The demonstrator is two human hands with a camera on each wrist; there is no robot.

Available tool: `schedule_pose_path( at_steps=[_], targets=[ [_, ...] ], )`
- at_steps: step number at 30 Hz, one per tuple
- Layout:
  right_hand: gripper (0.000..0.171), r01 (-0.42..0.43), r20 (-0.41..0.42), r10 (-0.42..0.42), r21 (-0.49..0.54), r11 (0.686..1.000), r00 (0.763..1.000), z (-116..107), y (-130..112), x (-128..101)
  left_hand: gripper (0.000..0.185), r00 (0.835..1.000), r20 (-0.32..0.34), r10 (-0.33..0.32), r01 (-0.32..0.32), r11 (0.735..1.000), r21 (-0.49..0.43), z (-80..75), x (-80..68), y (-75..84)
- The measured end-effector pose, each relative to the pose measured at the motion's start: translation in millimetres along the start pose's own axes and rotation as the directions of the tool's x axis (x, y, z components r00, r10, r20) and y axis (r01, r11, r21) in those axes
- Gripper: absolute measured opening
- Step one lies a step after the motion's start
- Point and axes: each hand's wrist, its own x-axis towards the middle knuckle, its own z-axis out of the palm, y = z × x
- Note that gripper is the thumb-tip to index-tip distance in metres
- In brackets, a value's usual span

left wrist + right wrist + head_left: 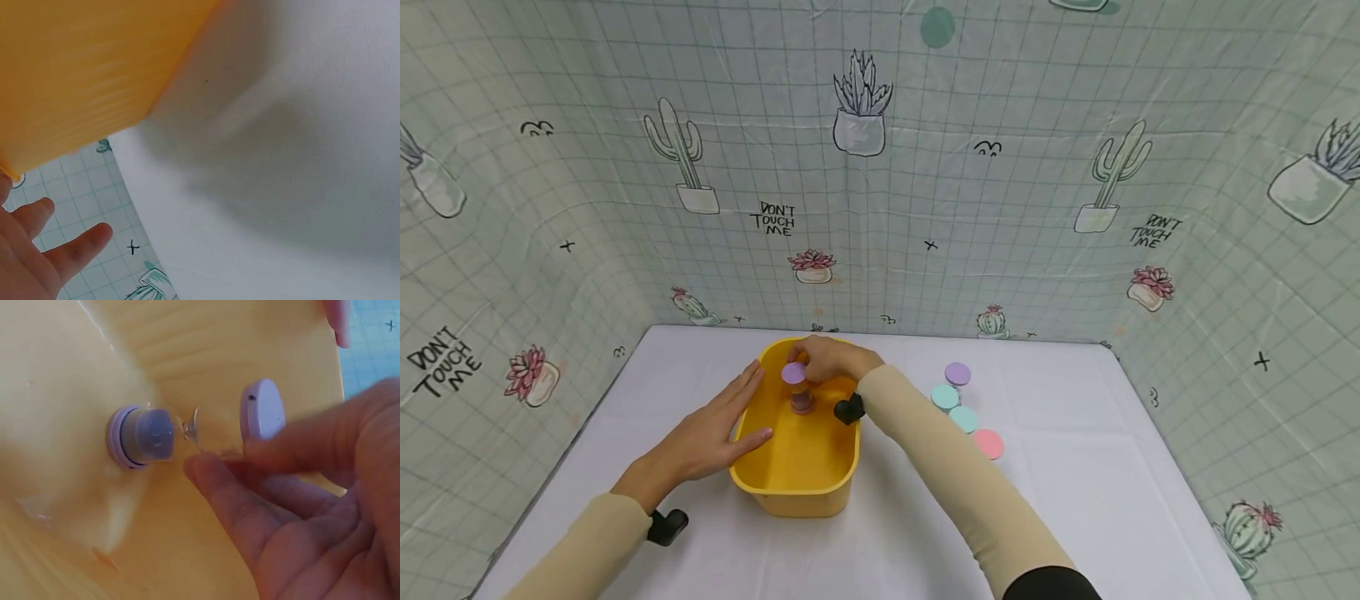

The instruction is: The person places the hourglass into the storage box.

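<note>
A small sand timer [793, 372] with lilac end caps stands inside the yellow tub [801, 504], towards its far end. My right hand [833, 358] reaches in over the tub's right side and pinches the timer near its upper cap. Through the clear glass in the right wrist view, dark bluish sand [155, 434] lies in the bulb at the tub's floor. My left hand [707, 437] lies along the tub's left rim, its fingers straight and the thumb over the inside. From the left wrist, part of the tub's outer wall [81, 69] shows beside the fingers.
To the right of the tub, on the white table [1075, 467], several more timers stand close together: a lilac one [957, 373], two mint ones, the nearer of them [963, 419], and a pink one [988, 443]. A cactus-print cloth [925, 192] hangs round the table's back and sides.
</note>
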Motion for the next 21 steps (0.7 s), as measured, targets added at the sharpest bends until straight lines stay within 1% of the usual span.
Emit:
schedule_pose_path(
  at_steps=[2,4,8,12,18,21],
  targets=[
    [0.047,-0.022,0.007,0.022,0.0,1.0,1.0,-1,-1,-1,0.087,1.0,0.001,-0.001,0.001,1.0,-0.003,0.2,-0.3,-0.2],
    [0.049,-0.03,0.005,0.03,0.006,1.0,1.0,-1,-1,-2,0.087,1.0,0.002,-0.002,0.002,1.0,-0.003,0.4,-0.3,0.0],
    [0.046,-0.005,-0.028,0.006,0.011,1.0,1.0,0,-1,-3,0.087,1.0,0.005,-0.001,0.001,1.0,-0.013,1.1,0.7,0.9],
    [0.047,0.011,-0.05,-0.011,0.005,1.0,0.999,1,-1,-3,0.088,1.0,0.011,-0.003,0.003,1.0,-0.024,1.8,2.0,1.4],
    [0.052,0.012,-0.023,-0.013,-0.034,0.999,1.0,-6,-6,-8,0.088,1.0,0.012,0.003,-0.003,0.998,-0.059,2.1,2.1,0.4],
    [0.051,0.054,-0.011,-0.055,-0.06,0.997,0.998,-14,-7,-15,0.089,1.0,0.015,0.009,-0.008,0.997,-0.083,2.0,1.2,0.0]
  ],
)
